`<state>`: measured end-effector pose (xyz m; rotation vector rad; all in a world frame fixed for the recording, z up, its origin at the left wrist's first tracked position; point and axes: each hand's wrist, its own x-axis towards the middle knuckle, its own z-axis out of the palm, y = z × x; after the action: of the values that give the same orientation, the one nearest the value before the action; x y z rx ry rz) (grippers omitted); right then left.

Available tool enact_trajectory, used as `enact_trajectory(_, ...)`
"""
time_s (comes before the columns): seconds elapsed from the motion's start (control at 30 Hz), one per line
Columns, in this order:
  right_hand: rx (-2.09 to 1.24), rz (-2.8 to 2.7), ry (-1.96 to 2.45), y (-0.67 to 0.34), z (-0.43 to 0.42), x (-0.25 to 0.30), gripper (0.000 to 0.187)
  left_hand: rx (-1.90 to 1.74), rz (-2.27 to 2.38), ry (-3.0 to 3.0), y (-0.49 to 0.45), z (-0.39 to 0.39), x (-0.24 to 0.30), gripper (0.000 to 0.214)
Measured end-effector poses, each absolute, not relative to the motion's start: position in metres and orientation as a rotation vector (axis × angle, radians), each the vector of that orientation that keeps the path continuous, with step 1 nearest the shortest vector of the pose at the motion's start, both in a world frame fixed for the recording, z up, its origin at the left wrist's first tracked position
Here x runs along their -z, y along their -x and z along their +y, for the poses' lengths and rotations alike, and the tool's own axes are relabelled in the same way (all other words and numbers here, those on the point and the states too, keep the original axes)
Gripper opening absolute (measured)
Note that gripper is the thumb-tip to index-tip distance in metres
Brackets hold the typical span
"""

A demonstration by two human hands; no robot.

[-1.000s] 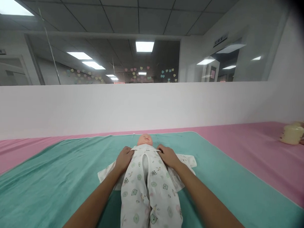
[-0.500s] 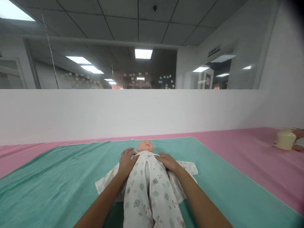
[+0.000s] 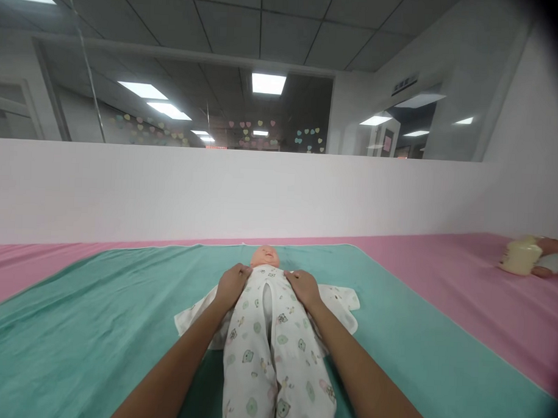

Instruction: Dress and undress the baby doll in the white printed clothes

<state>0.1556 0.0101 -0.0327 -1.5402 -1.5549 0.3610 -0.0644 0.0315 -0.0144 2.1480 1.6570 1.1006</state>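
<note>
A baby doll (image 3: pixel 265 256) lies face up on a teal blanket (image 3: pixel 96 324), dressed in a white printed romper (image 3: pixel 269 349) with its sleeves spread to both sides. My left hand (image 3: pixel 231 285) rests on the doll's left shoulder area, fingers curled over the romper's collar. My right hand (image 3: pixel 304 288) lies on the other shoulder, fingers laid flat on the cloth. Both forearms reach in from the bottom edge along the doll's body.
The blanket covers a pink mat (image 3: pixel 464 282) that runs to a low white wall (image 3: pixel 215 194) behind. At the far right lie a cream bottle (image 3: pixel 517 258) and part of another doll (image 3: pixel 552 255). Glass panes rise above the wall.
Both hands stay on the doll's shoulders with only small shifts at the collar. The camera view tilted slightly up and down.
</note>
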Motion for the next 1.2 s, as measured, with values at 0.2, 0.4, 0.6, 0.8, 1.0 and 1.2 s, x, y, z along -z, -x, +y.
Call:
enact_trajectory(0.2,-0.246,-1.595,1.488,-0.162,0.002,0.043,0.022,-1.127,1.671,-2.378,0.072,0.02,0.022,0.019)
enact_trajectory(0.4,-0.43,-1.658,1.452,-0.17,-0.008,0.049,0.025,-1.138,1.84,-2.609,0.079,-0.004,0.032,0.018)
enact_trajectory(0.6,-0.746,-1.689,1.337,-0.177,-0.029,0.049,0.021,-0.869,1.73,-2.626,0.096,-0.018,0.052,0.017)
enact_trajectory(0.8,-1.408,-1.541,0.96,-0.186,-0.035,0.048,0.032,-0.833,1.755,-2.533,0.09,-0.018,0.06,0.028)
enact_trajectory(1.0,-1.506,-1.387,0.842,-0.179,-0.041,0.043,0.036,-1.153,1.606,-2.461,0.077,-0.025,0.054,0.027)
enact_trajectory(1.2,-1.119,-1.477,1.05,-0.169,-0.056,0.028,0.034,-1.237,1.578,-2.068,0.061,-0.045,0.041,0.016)
